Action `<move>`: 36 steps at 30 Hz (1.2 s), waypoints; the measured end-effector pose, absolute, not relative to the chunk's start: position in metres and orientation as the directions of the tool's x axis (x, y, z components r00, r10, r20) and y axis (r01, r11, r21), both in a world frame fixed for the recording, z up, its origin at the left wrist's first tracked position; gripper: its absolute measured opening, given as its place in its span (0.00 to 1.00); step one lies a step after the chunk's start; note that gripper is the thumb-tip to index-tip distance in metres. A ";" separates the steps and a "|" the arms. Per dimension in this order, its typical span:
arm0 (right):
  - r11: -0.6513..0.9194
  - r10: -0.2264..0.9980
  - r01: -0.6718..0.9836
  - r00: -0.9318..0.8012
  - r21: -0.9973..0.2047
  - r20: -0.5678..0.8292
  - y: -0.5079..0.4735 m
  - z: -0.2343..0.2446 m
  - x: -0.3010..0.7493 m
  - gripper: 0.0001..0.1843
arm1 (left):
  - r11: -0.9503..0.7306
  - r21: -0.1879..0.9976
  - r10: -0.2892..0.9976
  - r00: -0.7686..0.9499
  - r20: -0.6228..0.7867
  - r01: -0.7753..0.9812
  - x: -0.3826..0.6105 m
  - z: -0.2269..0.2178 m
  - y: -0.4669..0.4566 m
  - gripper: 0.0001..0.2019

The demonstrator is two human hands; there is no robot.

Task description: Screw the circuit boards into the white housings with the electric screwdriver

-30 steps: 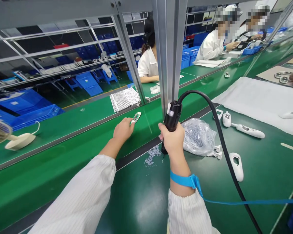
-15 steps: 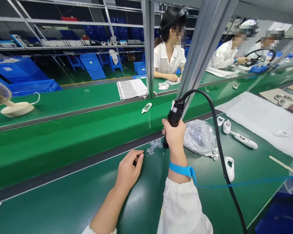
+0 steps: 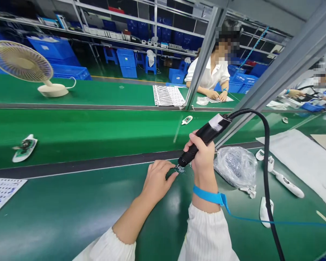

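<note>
A black electric screwdriver [image 3: 209,133] is gripped in my right hand [image 3: 202,156]. It leans over, its tip pointing down and left to a pile of tiny screws [image 3: 181,169]. My left hand [image 3: 159,179] is beside that pile, thumb and forefinger apart close to the screwdriver's tip; whether a screw touches the fingertips is too small to tell. Part of the pile is hidden behind the screwdriver and my right hand. Right of my right hand lies a clear plastic bag [image 3: 235,166] with small parts inside. A blue strap [image 3: 208,195] circles my right wrist.
White plastic housings [image 3: 288,184] and a white sheet [image 3: 296,152] lie to the right, crossed by the screwdriver's black cable [image 3: 266,163]. Open housings with circuit boards [image 3: 25,148] rest on the green belt [image 3: 97,134]. Metal posts [image 3: 203,61] stand ahead; co-workers [image 3: 214,70] sit beyond.
The screwdriver has tipped from nearly upright to a slant, its tip now at the screws. My left hand has come nearer the tip. The view has swung left, showing more of the fan.
</note>
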State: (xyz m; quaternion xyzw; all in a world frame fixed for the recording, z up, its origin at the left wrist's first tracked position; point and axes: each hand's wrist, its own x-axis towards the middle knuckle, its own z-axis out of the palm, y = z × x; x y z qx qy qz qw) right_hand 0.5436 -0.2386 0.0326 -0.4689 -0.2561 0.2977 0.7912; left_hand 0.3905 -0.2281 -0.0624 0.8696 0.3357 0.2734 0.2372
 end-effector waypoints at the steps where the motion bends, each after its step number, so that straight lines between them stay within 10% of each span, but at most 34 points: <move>1: 0.381 0.719 -0.238 0.683 -0.893 0.124 -0.239 0.033 0.543 0.13 | -0.663 0.597 0.712 0.625 0.319 0.451 0.390 -0.063 -0.228 0.08; 36: 0.372 0.748 -0.268 0.653 -0.889 0.116 -0.247 0.031 0.545 0.13 | -0.603 0.641 0.782 0.511 0.357 0.475 0.374 -0.052 -0.220 0.10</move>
